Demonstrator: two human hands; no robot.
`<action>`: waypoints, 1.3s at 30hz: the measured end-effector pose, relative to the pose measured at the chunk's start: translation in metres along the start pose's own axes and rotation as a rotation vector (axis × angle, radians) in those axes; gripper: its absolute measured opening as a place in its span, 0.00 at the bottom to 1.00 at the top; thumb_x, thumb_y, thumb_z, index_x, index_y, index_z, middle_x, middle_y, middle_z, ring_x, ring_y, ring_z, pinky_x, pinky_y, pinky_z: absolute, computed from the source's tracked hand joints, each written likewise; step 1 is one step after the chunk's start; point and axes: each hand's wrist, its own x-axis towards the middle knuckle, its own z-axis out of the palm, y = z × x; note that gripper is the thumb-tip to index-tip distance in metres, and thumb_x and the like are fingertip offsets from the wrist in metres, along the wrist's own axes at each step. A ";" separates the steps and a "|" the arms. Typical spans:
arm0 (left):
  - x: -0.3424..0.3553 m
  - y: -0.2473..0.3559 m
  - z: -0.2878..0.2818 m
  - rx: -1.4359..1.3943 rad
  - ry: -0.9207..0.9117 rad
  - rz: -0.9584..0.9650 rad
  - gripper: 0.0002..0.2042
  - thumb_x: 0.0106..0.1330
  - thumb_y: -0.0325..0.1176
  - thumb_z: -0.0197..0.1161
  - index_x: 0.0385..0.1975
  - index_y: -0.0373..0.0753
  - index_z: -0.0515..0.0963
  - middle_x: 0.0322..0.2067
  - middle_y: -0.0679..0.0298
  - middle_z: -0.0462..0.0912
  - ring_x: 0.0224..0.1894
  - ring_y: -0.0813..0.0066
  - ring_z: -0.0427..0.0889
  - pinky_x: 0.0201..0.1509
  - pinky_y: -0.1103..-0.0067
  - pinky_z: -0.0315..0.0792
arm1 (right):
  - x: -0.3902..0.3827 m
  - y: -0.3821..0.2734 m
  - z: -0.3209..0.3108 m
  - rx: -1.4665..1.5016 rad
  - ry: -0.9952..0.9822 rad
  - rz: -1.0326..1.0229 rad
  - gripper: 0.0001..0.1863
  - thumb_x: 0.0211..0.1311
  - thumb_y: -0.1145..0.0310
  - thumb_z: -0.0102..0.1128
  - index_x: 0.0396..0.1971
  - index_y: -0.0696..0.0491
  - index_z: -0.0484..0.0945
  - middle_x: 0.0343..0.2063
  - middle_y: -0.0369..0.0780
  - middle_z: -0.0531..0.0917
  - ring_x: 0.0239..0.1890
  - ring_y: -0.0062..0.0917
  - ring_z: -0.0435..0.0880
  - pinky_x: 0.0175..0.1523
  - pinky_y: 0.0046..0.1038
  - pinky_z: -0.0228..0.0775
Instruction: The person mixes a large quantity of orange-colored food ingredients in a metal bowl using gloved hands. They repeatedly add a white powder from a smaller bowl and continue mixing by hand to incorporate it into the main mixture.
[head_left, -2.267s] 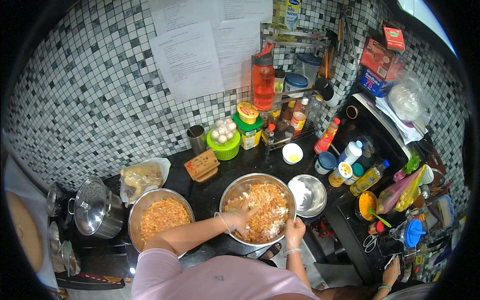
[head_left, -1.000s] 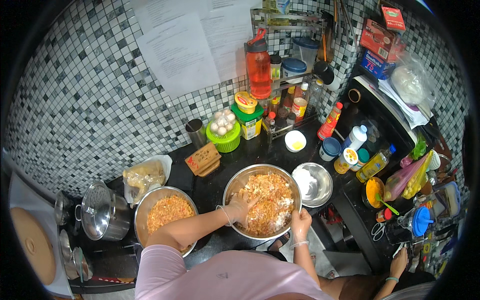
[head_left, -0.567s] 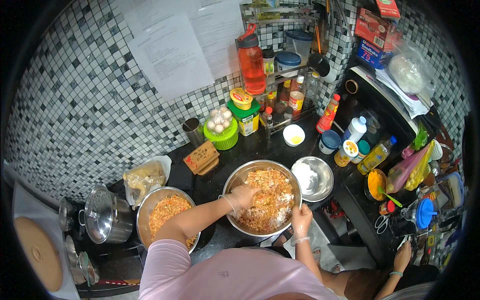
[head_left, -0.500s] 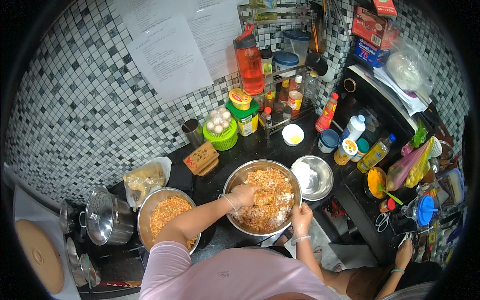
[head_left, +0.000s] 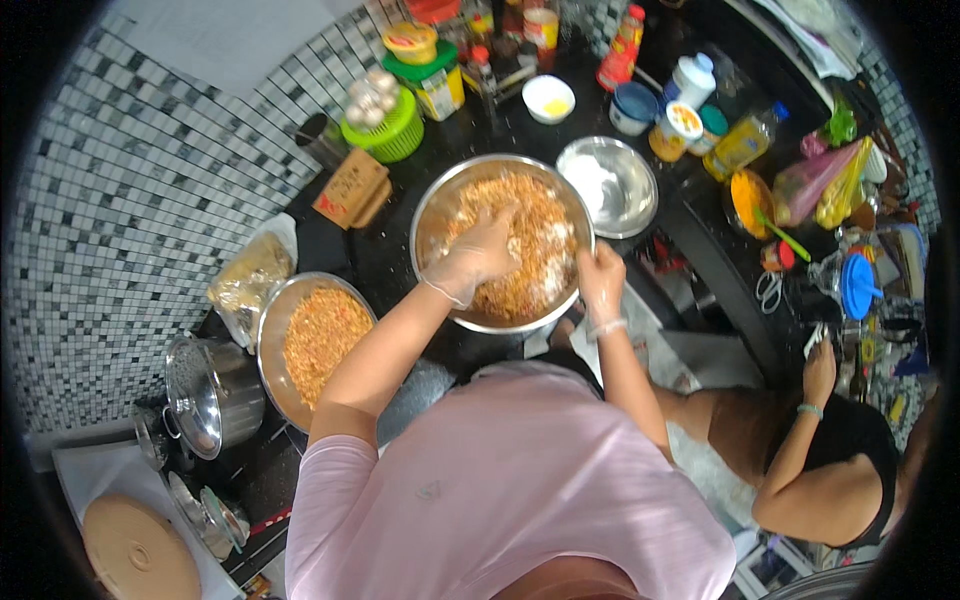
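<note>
A metal mixing bowl [head_left: 428, 215] holds a crumbly orange mixture [head_left: 535, 205] with white powder on its right side. My left hand [head_left: 482, 258], in a clear plastic glove, lies on the mixture inside the bowl, fingers spread and the tips partly sunk in it. At the bowl's right edge my right hand [head_left: 601, 280], also gloved, is closed on the rim. Just beyond it stands a smaller steel bowl [head_left: 630, 205] with white powder inside. To the left, partly behind my left arm, a second metal bowl [head_left: 270, 345] contains more orange mixture [head_left: 322, 335].
A lidded steel pot [head_left: 235, 405] and a plastic bag of food [head_left: 250, 290] are at the left. Behind are a wooden block [head_left: 350, 190], a green basket [head_left: 390, 135] and a white bowl [head_left: 548, 100]. Bottles and jars line the right; a co-worker's arm [head_left: 795, 450] is near.
The view has tilted down, so the bowls appear higher. My left hand's fingers, more bunched in the mixture before, are now spread. My right hand keeps its hold on the rim.
</note>
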 end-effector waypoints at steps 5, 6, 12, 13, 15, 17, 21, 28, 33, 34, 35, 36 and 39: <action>-0.010 -0.021 0.015 -0.198 0.142 0.208 0.43 0.56 0.40 0.69 0.69 0.40 0.51 0.61 0.40 0.64 0.64 0.51 0.66 0.68 0.70 0.60 | 0.001 0.005 0.004 0.061 0.009 0.092 0.15 0.53 0.68 0.56 0.15 0.60 0.66 0.10 0.42 0.64 0.17 0.19 0.60 0.23 0.30 0.57; -0.014 -0.021 0.003 -0.311 0.137 0.133 0.42 0.57 0.41 0.68 0.68 0.38 0.52 0.62 0.40 0.63 0.65 0.52 0.65 0.68 0.71 0.59 | 0.000 0.004 0.003 0.044 0.011 0.108 0.15 0.53 0.68 0.56 0.15 0.60 0.66 0.10 0.41 0.64 0.17 0.18 0.60 0.23 0.30 0.57; 0.026 -0.064 0.002 -0.666 0.022 -0.170 0.55 0.50 0.53 0.73 0.67 0.24 0.45 0.66 0.42 0.57 0.68 0.57 0.60 0.69 0.74 0.55 | 0.001 0.015 0.007 0.063 0.007 0.109 0.15 0.54 0.69 0.56 0.13 0.59 0.64 0.10 0.36 0.61 0.17 0.16 0.59 0.23 0.29 0.54; 0.025 -0.048 -0.006 -0.759 -0.073 -0.175 0.55 0.51 0.53 0.72 0.67 0.25 0.44 0.66 0.44 0.57 0.68 0.58 0.58 0.70 0.73 0.54 | 0.001 0.017 0.008 0.071 0.016 0.116 0.15 0.54 0.69 0.56 0.13 0.59 0.64 0.10 0.35 0.61 0.18 0.16 0.58 0.22 0.29 0.54; 0.047 -0.057 -0.002 -0.820 -0.241 -0.140 0.51 0.56 0.54 0.67 0.69 0.29 0.43 0.67 0.49 0.56 0.70 0.59 0.56 0.71 0.68 0.52 | 0.001 0.018 0.009 0.103 0.013 0.111 0.15 0.54 0.70 0.55 0.13 0.58 0.63 0.11 0.34 0.60 0.18 0.15 0.58 0.22 0.28 0.53; 0.098 -0.105 0.029 -0.753 -0.390 -0.053 0.45 0.63 0.54 0.59 0.70 0.36 0.43 0.69 0.55 0.55 0.71 0.62 0.54 0.71 0.61 0.50 | 0.001 0.019 0.010 0.136 0.001 0.111 0.15 0.54 0.71 0.55 0.13 0.58 0.63 0.11 0.33 0.60 0.18 0.14 0.58 0.22 0.27 0.53; 0.114 -0.106 0.037 -0.941 -0.392 -0.218 0.37 0.64 0.45 0.60 0.69 0.40 0.50 0.67 0.54 0.58 0.67 0.60 0.61 0.67 0.58 0.59 | -0.005 0.020 0.013 0.242 0.021 0.158 0.13 0.54 0.73 0.54 0.14 0.58 0.63 0.11 0.31 0.61 0.19 0.12 0.58 0.22 0.26 0.53; 0.084 -0.072 0.020 -0.712 -0.145 -0.252 0.29 0.63 0.37 0.62 0.61 0.32 0.62 0.52 0.51 0.76 0.53 0.62 0.77 0.55 0.69 0.72 | -0.005 0.015 0.015 0.304 0.013 0.169 0.13 0.56 0.74 0.54 0.14 0.58 0.65 0.12 0.28 0.62 0.19 0.11 0.59 0.22 0.23 0.53; 0.049 -0.048 0.006 -0.142 -0.067 0.017 0.38 0.60 0.43 0.64 0.64 0.27 0.55 0.56 0.42 0.71 0.59 0.55 0.72 0.62 0.71 0.65 | -0.004 0.023 0.012 0.236 0.020 0.161 0.13 0.54 0.72 0.55 0.14 0.58 0.66 0.11 0.31 0.63 0.19 0.11 0.60 0.22 0.24 0.54; 0.036 -0.032 0.001 -0.081 -0.065 0.046 0.40 0.59 0.44 0.65 0.65 0.27 0.54 0.57 0.41 0.70 0.60 0.53 0.71 0.64 0.71 0.64 | -0.003 0.022 0.012 0.247 0.018 0.166 0.13 0.54 0.72 0.55 0.14 0.58 0.66 0.11 0.31 0.63 0.19 0.11 0.60 0.22 0.24 0.54; 0.027 -0.024 0.003 -0.021 -0.062 0.074 0.42 0.58 0.46 0.66 0.65 0.27 0.53 0.57 0.40 0.69 0.61 0.52 0.70 0.65 0.71 0.62 | -0.003 0.021 0.012 0.258 0.013 0.171 0.13 0.54 0.72 0.55 0.14 0.58 0.66 0.11 0.31 0.63 0.19 0.11 0.59 0.22 0.24 0.54; 0.025 -0.024 0.011 0.030 -0.062 0.119 0.48 0.51 0.49 0.71 0.65 0.27 0.52 0.58 0.38 0.68 0.62 0.49 0.68 0.66 0.70 0.61 | -0.002 0.021 0.010 0.219 -0.009 0.158 0.13 0.55 0.73 0.55 0.14 0.58 0.66 0.11 0.30 0.62 0.19 0.11 0.59 0.22 0.24 0.54; 0.024 -0.021 0.031 0.061 -0.132 0.029 0.52 0.44 0.50 0.75 0.65 0.27 0.54 0.58 0.38 0.68 0.61 0.48 0.68 0.65 0.69 0.62 | -0.004 0.019 0.011 0.267 0.016 0.145 0.13 0.55 0.73 0.55 0.13 0.58 0.65 0.11 0.30 0.62 0.19 0.11 0.59 0.21 0.24 0.53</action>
